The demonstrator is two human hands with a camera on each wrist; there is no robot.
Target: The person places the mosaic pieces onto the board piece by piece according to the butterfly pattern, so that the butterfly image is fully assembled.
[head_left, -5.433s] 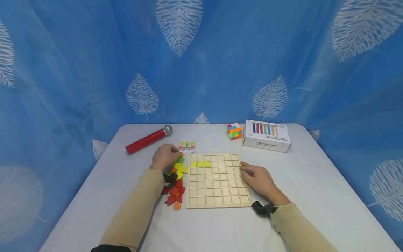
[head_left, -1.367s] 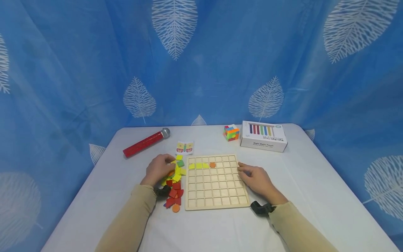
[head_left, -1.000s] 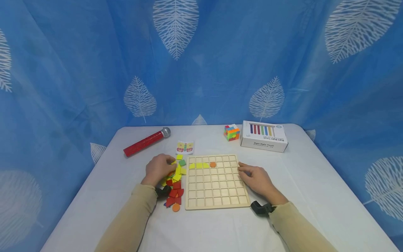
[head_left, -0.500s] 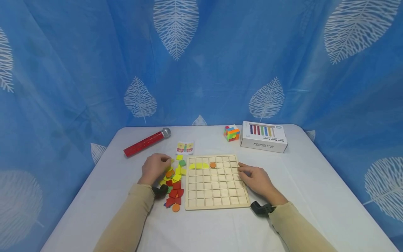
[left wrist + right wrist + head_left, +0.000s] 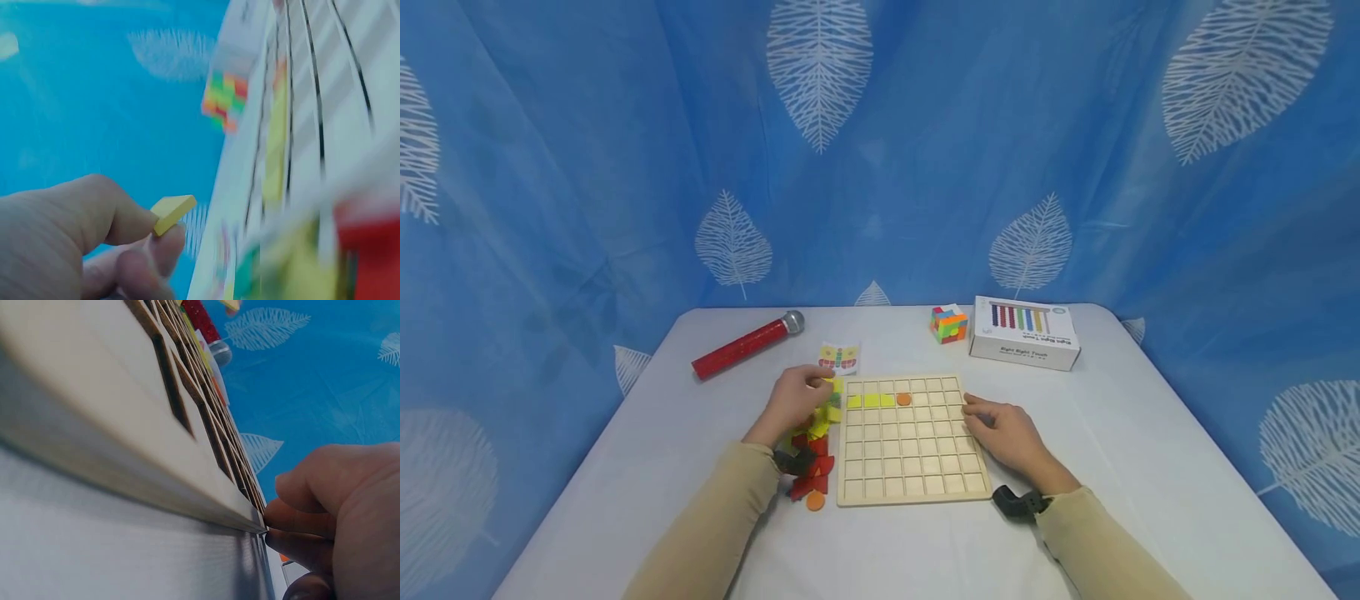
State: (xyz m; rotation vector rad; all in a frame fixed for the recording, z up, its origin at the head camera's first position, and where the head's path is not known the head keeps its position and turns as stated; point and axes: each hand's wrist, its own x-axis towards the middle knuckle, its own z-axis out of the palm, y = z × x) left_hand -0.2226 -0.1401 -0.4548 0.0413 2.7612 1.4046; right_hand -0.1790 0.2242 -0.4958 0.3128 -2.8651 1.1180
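Red microphone [image 5: 745, 347], multicoloured puzzle cube [image 5: 949, 324] beside white box [image 5: 1025, 333], blue leaf-patterned curtain [image 5: 880, 150].

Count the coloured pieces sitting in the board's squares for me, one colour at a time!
Yellow pieces: 3
Orange pieces: 1
Total in the wooden board: 4

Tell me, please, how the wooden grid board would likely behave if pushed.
The wooden grid board looks stiff, given its thick, straight edge. Lying flat and broad, it would probably slide rather than tip. The orange disc seated in its grid should ride along.
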